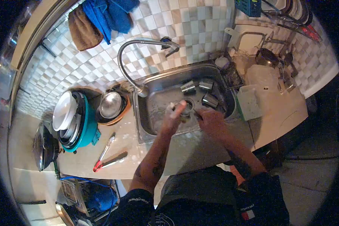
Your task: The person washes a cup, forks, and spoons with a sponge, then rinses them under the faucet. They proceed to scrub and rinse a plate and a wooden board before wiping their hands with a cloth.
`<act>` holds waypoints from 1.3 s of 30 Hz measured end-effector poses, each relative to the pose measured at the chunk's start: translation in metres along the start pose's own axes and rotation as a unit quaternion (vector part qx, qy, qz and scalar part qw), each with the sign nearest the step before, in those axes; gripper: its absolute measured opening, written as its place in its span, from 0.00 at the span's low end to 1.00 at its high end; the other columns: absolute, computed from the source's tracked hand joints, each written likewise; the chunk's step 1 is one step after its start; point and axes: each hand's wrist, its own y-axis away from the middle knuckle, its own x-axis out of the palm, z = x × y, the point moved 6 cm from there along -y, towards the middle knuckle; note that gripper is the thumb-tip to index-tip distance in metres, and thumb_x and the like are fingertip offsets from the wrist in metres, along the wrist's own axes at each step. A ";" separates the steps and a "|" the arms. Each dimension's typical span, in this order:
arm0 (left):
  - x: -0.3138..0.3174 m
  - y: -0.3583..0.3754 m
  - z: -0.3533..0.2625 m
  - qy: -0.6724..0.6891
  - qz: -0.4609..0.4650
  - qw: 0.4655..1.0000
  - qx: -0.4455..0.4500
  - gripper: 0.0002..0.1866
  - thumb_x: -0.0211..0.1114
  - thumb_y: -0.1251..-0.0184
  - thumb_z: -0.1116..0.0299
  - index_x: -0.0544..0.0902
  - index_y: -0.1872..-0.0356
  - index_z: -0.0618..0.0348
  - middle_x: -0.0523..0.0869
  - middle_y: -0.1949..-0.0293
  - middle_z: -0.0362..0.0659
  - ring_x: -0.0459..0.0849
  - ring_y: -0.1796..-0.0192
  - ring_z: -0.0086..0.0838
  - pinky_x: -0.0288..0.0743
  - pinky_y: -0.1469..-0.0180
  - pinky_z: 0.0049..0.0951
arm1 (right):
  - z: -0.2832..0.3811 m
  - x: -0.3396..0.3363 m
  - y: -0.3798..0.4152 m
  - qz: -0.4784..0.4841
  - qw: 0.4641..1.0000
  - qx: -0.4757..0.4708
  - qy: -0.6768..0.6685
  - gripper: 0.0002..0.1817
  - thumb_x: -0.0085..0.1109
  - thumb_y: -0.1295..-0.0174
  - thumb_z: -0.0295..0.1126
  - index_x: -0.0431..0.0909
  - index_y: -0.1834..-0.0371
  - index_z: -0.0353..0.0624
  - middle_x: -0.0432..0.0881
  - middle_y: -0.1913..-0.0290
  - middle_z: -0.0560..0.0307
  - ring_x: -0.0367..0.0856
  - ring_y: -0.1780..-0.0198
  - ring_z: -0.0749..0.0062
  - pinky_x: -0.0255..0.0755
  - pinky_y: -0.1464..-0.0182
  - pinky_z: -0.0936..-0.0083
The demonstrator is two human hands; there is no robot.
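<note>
Over the front part of the steel sink (148,130), my left hand (172,119) is closed, with white suds on its fingers. What it grips is too small and blurred to name. My right hand (211,121) is closed just to the right of it, fingers wrapped round something mostly hidden; only a thin dark end shows toward the left hand. Behind my hands, shiny metal cups lie in the sink: one cup (188,87), a second cup (206,84) near the back wall, and a third cup (210,101) closer to my right hand.
A flexible faucet (120,62) arches over the sink's left side. On the left stand a teal basin (87,126) stacked with bowls, a metal bowl (111,105) and red-handled tongs (98,165). To the right are a pale green container (249,103) and a pot (266,57).
</note>
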 end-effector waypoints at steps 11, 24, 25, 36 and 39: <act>-0.049 0.016 -0.006 -0.034 -0.093 0.972 0.211 0.11 0.58 0.29 0.60 0.74 0.62 0.58 0.78 0.69 0.37 0.75 0.65 0.22 0.71 0.61 0.27 | 0.041 0.013 -0.003 0.134 0.991 0.007 -0.009 0.13 0.51 0.37 0.38 0.76 0.64 0.39 0.79 0.73 0.41 0.80 0.68 0.43 0.72 0.63 0.50; -0.055 0.045 -0.035 -0.226 -0.264 0.832 0.432 0.10 0.62 0.35 0.69 0.77 0.56 0.63 0.82 0.68 0.46 0.83 0.66 0.36 0.79 0.62 0.34 | 0.037 0.016 -0.009 0.158 0.975 0.136 -0.079 0.18 0.43 0.30 0.39 0.81 0.60 0.37 0.82 0.66 0.36 0.80 0.62 0.38 0.73 0.55 0.48; -0.041 0.048 -0.032 -0.345 -0.242 0.753 0.506 0.10 0.62 0.36 0.71 0.78 0.56 0.62 0.83 0.67 0.48 0.84 0.66 0.39 0.79 0.60 0.36 | 0.041 0.019 -0.008 0.154 0.976 0.123 -0.092 0.19 0.42 0.30 0.39 0.81 0.60 0.38 0.82 0.65 0.36 0.81 0.62 0.38 0.73 0.54 0.48; -0.048 0.020 -0.003 -0.498 -0.177 0.769 0.361 0.12 0.65 0.45 0.70 0.80 0.60 0.64 0.83 0.69 0.53 0.81 0.70 0.50 0.75 0.65 0.46 | 0.027 0.048 0.003 0.144 0.973 0.077 -0.162 0.17 0.39 0.31 0.34 0.80 0.53 0.42 0.83 0.57 0.38 0.81 0.54 0.42 0.73 0.47 0.54; -0.051 0.013 0.020 -0.520 -0.207 0.745 0.363 0.15 0.64 0.45 0.66 0.78 0.58 0.64 0.83 0.69 0.54 0.82 0.67 0.50 0.76 0.65 0.46 | 0.039 0.036 -0.009 0.220 0.959 0.145 -0.103 0.17 0.41 0.32 0.35 0.81 0.54 0.41 0.84 0.57 0.41 0.82 0.52 0.45 0.73 0.45 0.57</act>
